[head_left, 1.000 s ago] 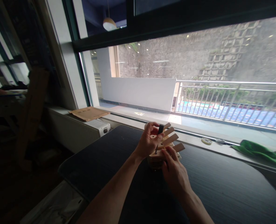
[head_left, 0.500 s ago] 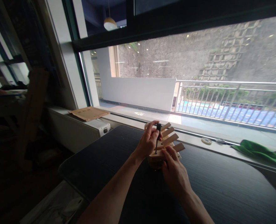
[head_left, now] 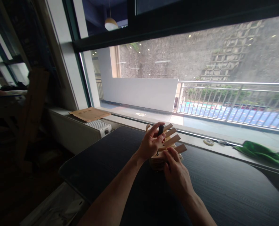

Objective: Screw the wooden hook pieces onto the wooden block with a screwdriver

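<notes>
A stack of light wooden slats (head_left: 171,146), fanned out like steps, stands on the dark table (head_left: 224,188) before the window. My left hand (head_left: 151,142) pinches a small black-handled screwdriver (head_left: 160,130) upright, its tip down on the top of the stack. My right hand (head_left: 177,174) is curled around the near side of the wooden stack and holds it steady. The lower part of the stack is hidden behind my right hand.
On the window sill lie a green cloth (head_left: 262,153) at the right and a small roll of tape (head_left: 209,142). A flat cardboard piece (head_left: 90,114) rests on a white heater (head_left: 99,126) at the left. The table's near left corner is rounded.
My left hand's fingers have shifted up and round the screwdriver handle, which now stands more upright. My right hand and the wooden stack have stayed put.
</notes>
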`<action>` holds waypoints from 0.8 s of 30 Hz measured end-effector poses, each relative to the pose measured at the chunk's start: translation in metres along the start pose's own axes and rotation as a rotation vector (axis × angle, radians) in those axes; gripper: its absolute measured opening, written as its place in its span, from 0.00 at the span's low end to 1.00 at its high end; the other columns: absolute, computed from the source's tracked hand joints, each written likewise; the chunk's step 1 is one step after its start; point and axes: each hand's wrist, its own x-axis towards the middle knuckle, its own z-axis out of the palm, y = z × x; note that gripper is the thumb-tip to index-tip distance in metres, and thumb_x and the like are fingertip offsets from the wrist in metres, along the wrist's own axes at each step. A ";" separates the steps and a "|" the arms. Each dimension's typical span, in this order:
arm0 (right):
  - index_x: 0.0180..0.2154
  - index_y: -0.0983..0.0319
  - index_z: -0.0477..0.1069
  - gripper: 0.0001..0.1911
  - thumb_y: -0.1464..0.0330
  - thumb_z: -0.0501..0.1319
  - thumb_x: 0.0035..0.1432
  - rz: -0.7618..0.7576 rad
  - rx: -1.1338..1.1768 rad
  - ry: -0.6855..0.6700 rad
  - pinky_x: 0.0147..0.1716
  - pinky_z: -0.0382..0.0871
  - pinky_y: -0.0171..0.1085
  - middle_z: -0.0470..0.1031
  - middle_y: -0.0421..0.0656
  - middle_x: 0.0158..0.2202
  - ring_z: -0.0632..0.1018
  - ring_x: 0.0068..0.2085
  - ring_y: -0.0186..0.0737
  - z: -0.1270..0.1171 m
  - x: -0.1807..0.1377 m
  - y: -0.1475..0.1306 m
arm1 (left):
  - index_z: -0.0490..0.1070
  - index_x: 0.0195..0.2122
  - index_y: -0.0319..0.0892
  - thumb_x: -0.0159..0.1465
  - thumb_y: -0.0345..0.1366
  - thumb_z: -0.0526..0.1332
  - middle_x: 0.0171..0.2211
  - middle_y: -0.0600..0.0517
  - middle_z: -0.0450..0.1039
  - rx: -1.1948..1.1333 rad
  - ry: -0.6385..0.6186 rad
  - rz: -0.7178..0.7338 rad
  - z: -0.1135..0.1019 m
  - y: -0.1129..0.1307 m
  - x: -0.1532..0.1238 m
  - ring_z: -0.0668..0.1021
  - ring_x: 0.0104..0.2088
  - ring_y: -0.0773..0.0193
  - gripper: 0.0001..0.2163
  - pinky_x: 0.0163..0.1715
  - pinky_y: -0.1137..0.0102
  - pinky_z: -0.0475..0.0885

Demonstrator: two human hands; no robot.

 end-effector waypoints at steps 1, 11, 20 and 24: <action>0.54 0.59 0.63 0.23 0.75 0.50 0.56 0.001 0.002 0.000 0.46 0.71 0.42 0.57 0.46 0.61 0.71 0.51 0.44 0.000 0.000 0.000 | 0.61 0.53 0.44 0.62 0.31 0.56 0.26 0.55 0.68 -0.011 -0.012 -0.011 0.000 0.001 0.000 0.71 0.27 0.68 0.16 0.32 0.69 0.69; 0.54 0.62 0.63 0.23 0.74 0.49 0.56 -0.007 -0.021 -0.009 0.44 0.72 0.41 0.57 0.48 0.61 0.71 0.52 0.45 0.001 0.000 0.000 | 0.65 0.52 0.47 0.60 0.33 0.61 0.38 0.52 0.65 0.161 0.085 0.089 -0.001 -0.007 0.000 0.69 0.33 0.67 0.19 0.36 0.69 0.70; 0.54 0.60 0.63 0.23 0.74 0.50 0.56 -0.001 -0.028 -0.003 0.45 0.72 0.42 0.57 0.46 0.61 0.70 0.53 0.45 0.001 0.000 0.001 | 0.65 0.54 0.47 0.58 0.30 0.61 0.34 0.54 0.66 0.030 0.105 0.029 0.001 -0.009 0.002 0.70 0.32 0.66 0.22 0.35 0.68 0.70; 0.54 0.58 0.63 0.23 0.74 0.50 0.55 -0.005 -0.028 0.002 0.45 0.71 0.41 0.57 0.45 0.61 0.71 0.52 0.44 0.002 0.000 0.002 | 0.64 0.55 0.45 0.61 0.30 0.57 0.33 0.52 0.66 0.001 0.077 -0.009 0.001 -0.002 0.001 0.70 0.28 0.67 0.19 0.31 0.67 0.70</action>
